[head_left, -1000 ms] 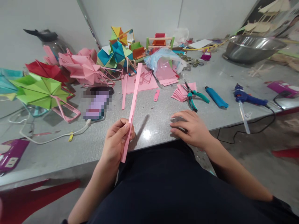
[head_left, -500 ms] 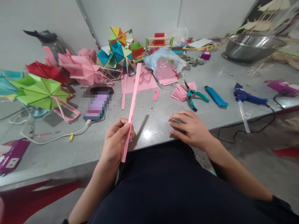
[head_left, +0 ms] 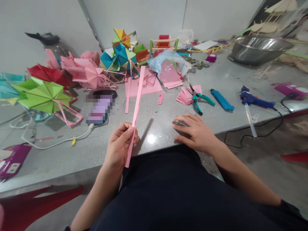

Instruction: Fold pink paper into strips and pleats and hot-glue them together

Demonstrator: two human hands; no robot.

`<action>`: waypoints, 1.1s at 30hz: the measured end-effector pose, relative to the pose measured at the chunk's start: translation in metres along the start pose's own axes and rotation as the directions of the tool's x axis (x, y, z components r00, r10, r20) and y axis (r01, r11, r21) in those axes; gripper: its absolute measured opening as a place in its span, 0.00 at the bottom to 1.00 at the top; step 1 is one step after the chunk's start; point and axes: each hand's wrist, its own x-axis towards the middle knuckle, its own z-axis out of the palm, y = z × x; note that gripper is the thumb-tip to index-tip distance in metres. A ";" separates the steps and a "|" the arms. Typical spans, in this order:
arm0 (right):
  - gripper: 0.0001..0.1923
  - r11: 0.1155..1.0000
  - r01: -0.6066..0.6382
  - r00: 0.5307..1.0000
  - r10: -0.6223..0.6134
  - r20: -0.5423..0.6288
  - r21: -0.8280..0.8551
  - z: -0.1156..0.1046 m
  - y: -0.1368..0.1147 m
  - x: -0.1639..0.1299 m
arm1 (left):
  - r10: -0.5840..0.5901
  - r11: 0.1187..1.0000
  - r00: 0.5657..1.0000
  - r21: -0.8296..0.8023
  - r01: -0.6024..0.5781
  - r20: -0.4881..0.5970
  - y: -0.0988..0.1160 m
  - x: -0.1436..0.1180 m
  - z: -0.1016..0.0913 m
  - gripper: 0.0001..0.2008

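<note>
Pink paper strip (head_left: 137, 104), long and folded, stands tilted up from lower centre toward the upper middle of the frame, pinched near its lower end by left hand (head_left: 120, 146), fingers clenched round it above the front edge of the grey table (head_left: 168, 109). Right hand (head_left: 194, 131) lies palm down on the table right of centre, fingers spread over a small flat metallic object (head_left: 177, 123); can't tell if it grips it. Just beyond: teal-handled pliers (head_left: 198, 99) on a stack of pink papers (head_left: 186, 95), blue lighter (head_left: 220, 100), blue glue gun (head_left: 255, 102) at right. Paper pinwheels (head_left: 43, 93) at left.
</note>
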 end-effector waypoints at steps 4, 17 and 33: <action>0.18 0.997 0.004 0.996 0.004 -0.094 0.079 -0.001 0.003 -0.002 | 0.004 1.000 1.000 0.003 -0.004 0.002 0.000 0.000 -0.001 0.11; 0.27 0.998 -0.069 0.997 0.069 -0.019 -0.011 0.003 0.000 -0.003 | 0.006 1.000 1.000 0.030 -0.006 0.008 0.000 0.000 -0.001 0.12; 0.26 0.979 -0.075 0.997 0.072 -0.021 -0.188 0.010 -0.007 -0.016 | 0.011 1.000 1.000 -0.007 -0.011 0.004 0.000 0.000 0.001 0.11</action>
